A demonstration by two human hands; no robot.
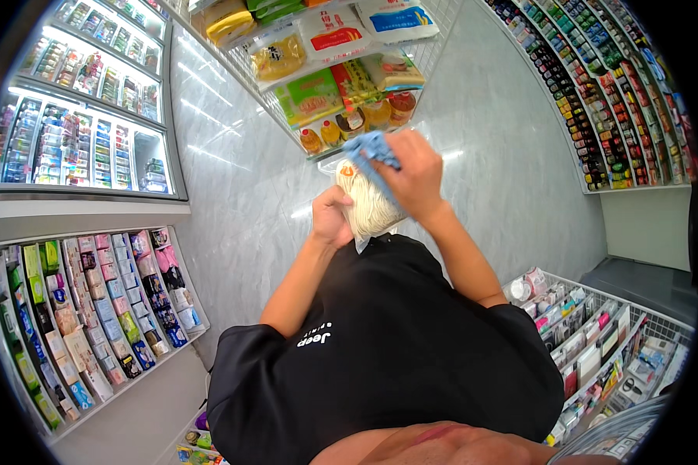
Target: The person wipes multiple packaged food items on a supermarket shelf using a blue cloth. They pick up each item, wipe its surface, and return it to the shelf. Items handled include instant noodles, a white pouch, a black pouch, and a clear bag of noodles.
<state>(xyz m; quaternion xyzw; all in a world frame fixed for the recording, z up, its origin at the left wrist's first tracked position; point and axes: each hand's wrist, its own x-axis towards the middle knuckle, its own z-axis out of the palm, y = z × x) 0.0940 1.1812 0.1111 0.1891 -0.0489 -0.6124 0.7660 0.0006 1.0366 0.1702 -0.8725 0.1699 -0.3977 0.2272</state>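
Observation:
A clear plastic bag of pale noodles (pixel 372 206) is held up in front of my chest. It bears an orange print near its top. My left hand (pixel 333 216) grips the bag by its left edge, thumb on the front. Bunched in my right hand (pixel 414 168) is a blue cloth (pixel 373 150), pressed against the upper right side of the bag. The cloth hides part of the bag there.
Ahead stands a wire shelf rack (pixel 256 87) with bagged goods and oil bottles (pixel 378 113). A lit drinks cooler (pixel 81 116) is at the left, above shelves of packets (pixel 110 302). Bottle shelves (pixel 605 99) and a stationery rack (pixel 587 343) are at the right. Grey tiled floor (pixel 488 128) lies between.

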